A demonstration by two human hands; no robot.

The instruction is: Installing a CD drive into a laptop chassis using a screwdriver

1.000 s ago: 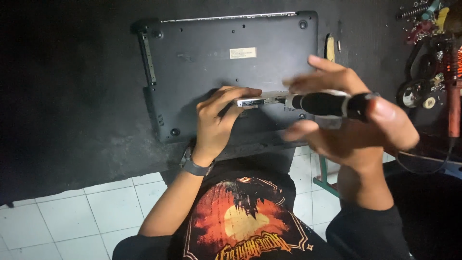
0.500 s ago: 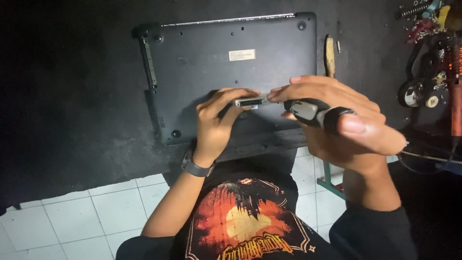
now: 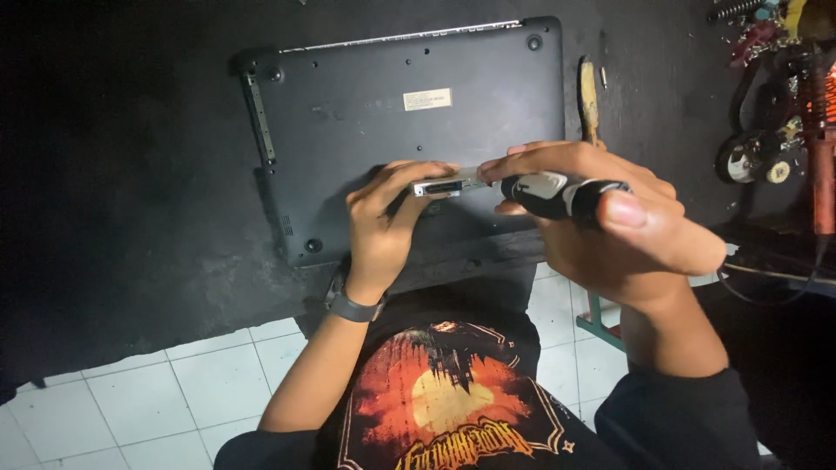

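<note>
Head view is showing the left hand (image 3: 387,218) pinching a small silver drive (image 3: 448,184) above the upturned laptop (image 3: 401,130), its long axis lying sideways toward the right hand (image 3: 610,226), which is clamping a screwdriver (image 3: 557,193) against its right end.

Laptop base (image 3: 409,130): dark grey, with a small pale label; worktop (image 3: 113,174): black. Screwdriver (image 3: 557,193): black and white handle; small drive (image 3: 448,184): silver-grey. Floor tiles (image 3: 131,409): white, grey grout; shirt (image 3: 448,405): black, orange-red print.
</note>
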